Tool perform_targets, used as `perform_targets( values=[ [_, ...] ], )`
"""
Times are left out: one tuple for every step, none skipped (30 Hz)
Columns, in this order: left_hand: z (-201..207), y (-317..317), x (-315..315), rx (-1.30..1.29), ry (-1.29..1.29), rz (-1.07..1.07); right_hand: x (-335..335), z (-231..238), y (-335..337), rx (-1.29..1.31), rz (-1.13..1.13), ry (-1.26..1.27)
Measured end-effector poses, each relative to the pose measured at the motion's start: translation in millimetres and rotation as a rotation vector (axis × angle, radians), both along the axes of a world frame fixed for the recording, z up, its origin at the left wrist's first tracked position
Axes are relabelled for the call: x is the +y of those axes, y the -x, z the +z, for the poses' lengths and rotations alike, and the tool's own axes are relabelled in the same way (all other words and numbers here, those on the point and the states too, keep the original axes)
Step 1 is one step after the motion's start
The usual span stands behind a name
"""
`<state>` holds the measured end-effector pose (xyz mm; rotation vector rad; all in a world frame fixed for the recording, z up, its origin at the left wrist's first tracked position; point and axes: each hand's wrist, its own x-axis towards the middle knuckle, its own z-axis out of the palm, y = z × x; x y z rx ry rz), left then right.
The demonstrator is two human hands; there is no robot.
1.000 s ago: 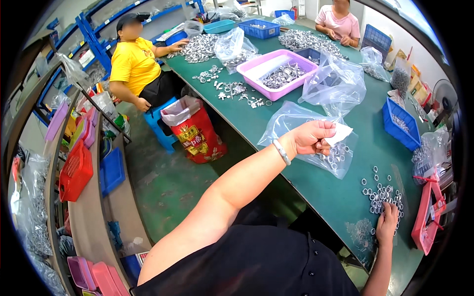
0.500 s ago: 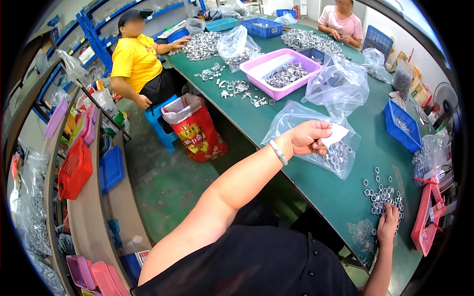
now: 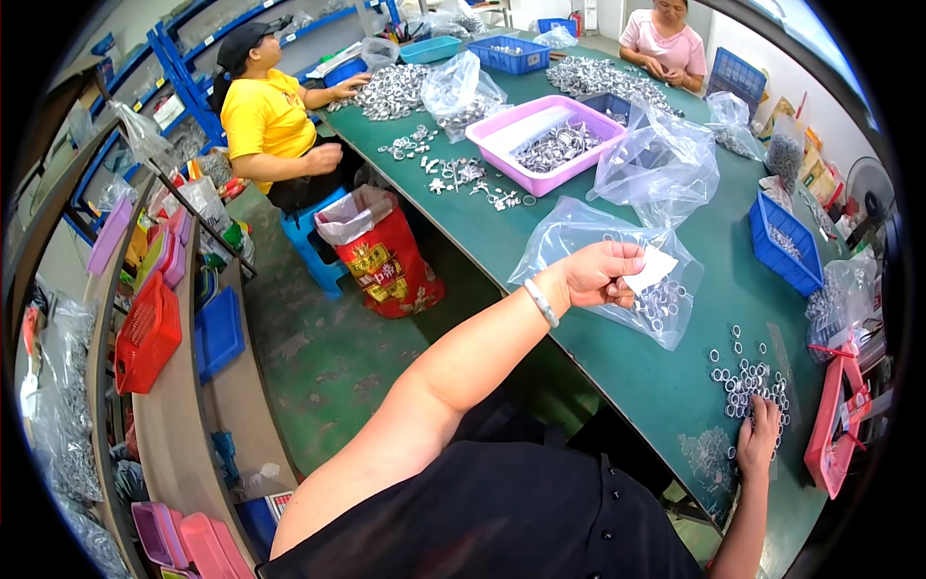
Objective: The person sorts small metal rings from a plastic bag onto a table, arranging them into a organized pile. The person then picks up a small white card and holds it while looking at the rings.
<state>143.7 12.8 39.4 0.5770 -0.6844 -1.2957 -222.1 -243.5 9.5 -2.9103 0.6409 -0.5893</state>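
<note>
My left hand [image 3: 606, 273], with a pale bangle on its wrist, is closed in a pinch on a white paper slip [image 3: 654, 268]. It is above a clear plastic bag [image 3: 559, 236] lying on the green table, with several silver rings [image 3: 664, 304] in it. On the right, my right hand [image 3: 759, 436] rests at the near edge of a loose pile of silver rings [image 3: 745, 383]. Its fingers are extended and touch the rings; the fingertips partly cover some of them.
A lilac tray [image 3: 547, 179] of metal pieces and another clear bag [image 3: 661, 169] stand beyond my left hand. Blue basket [image 3: 786, 246] and pink tray [image 3: 834, 425] line the right. Two people sit across and at the far left. A red sack [image 3: 386, 256] stands beside the table.
The person in yellow has turned their head toward the table and lifted the lower hand from beside the stool. My own hands have hardly moved.
</note>
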Motion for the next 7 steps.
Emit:
perform_targets(
  values=[
    [-1, 0, 1, -0.001, -0.007, 0.002, 1, 2, 0, -0.002, 0.010, -0.004],
    [-3, 1, 3, -0.002, -0.014, 0.005, 2, 3, -1, -0.003, 0.020, -0.008],
    [-5, 2, 4, -0.003, -0.021, 0.008, 1, 3, -1, 0.000, 0.024, -0.016],
    [-5, 5, 4, 0.006, -0.042, 0.001, 0, 3, 1, 0.002, 0.021, -0.024],
    [-6, 8, 5, 0.015, -0.062, -0.006, -2, 2, 3, 0.005, 0.019, -0.033],
    [-7, 12, 5, 0.025, -0.082, -0.013, -5, 2, 4, 0.013, 0.018, -0.047],
    [-6, 12, 7, 0.022, -0.085, -0.010, -8, 2, 4, 0.020, 0.023, -0.062]
  ],
)
